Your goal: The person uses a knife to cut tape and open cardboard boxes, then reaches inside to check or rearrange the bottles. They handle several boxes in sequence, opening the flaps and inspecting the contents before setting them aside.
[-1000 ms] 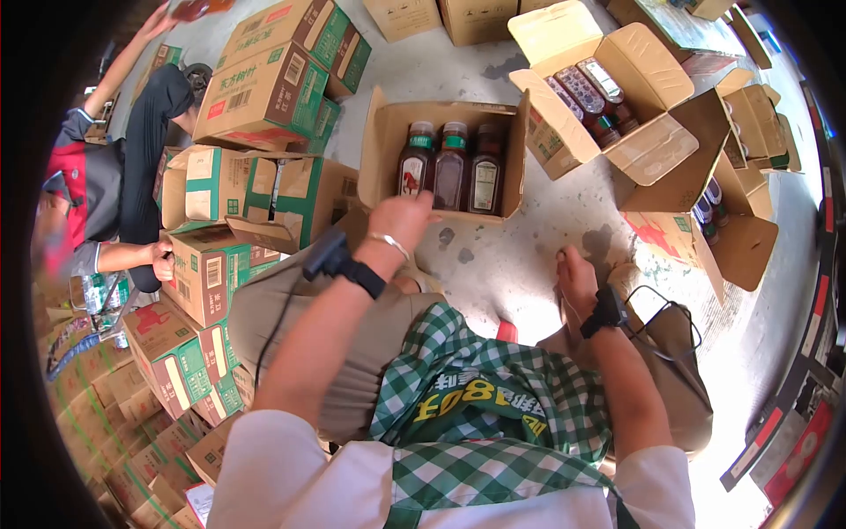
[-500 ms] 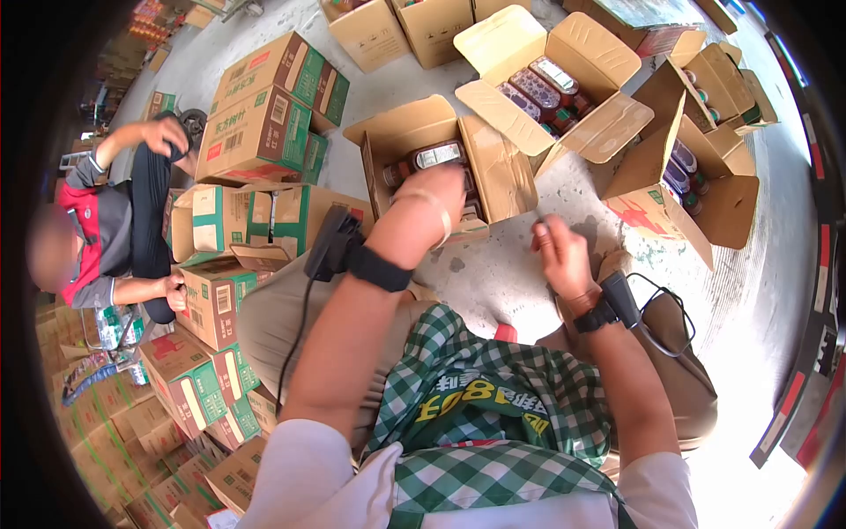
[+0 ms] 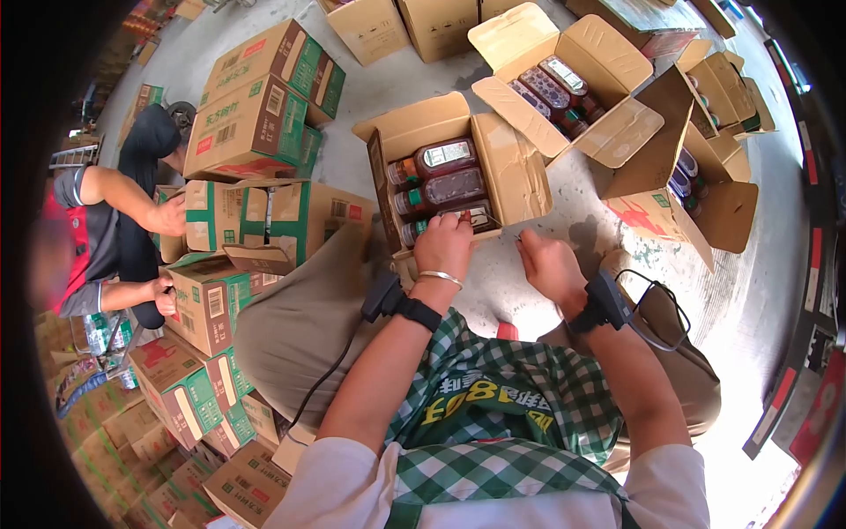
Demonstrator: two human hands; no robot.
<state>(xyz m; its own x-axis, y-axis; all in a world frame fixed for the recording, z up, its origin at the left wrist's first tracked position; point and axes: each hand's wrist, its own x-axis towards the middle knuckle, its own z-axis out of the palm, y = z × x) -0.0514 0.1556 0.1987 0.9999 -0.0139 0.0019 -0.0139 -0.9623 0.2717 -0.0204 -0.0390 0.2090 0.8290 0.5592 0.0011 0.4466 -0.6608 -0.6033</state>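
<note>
An open cardboard box in front of me holds three dark bottles with green caps, lying side by side; the middle bottle is in plain view. At the box's near edge, my left hand has its fingers curled over the nearest bottle; what the fingertips hold is hidden. Just right of the box's near corner, my right hand is closed in a pinch above the floor. Anything between its fingertips is too small to tell.
Another open box of bottles touches the first one's right flap. More open boxes stand to the right. Stacked cartons are on the left, where a person has both hands at boxes. Grey floor shows near my knees.
My left hand has drawn back from over the bottles to the box's near edge, uncovering them. My right hand has shifted slightly down and left. The other person's upper hand has moved down to a carton.
</note>
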